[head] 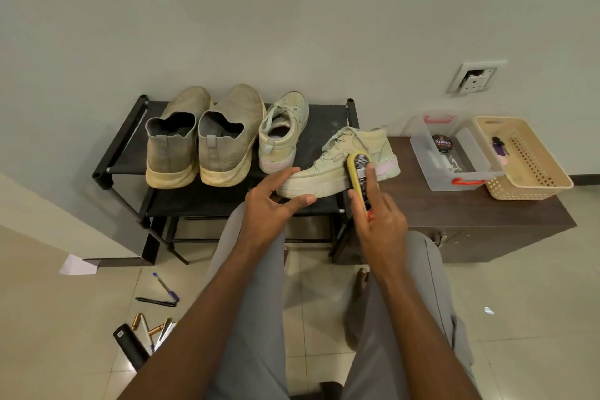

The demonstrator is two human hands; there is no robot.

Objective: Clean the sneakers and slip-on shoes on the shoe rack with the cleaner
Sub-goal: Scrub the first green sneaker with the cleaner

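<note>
A pale sneaker lies sideways at the right front of the black shoe rack, its toe pointing left. My left hand holds its toe, thumb under the sole and fingers on top. My right hand grips a yellow cleaner with a black label and presses it against the sneaker's side. The matching sneaker stands behind it. Two grey-beige slip-on shoes stand on the rack's left, heels toward me.
A dark low cabinet stands right of the rack and carries a clear plastic box with a polish tin and a beige basket. Pens and small items lie on the tiled floor at the lower left. My knees fill the foreground.
</note>
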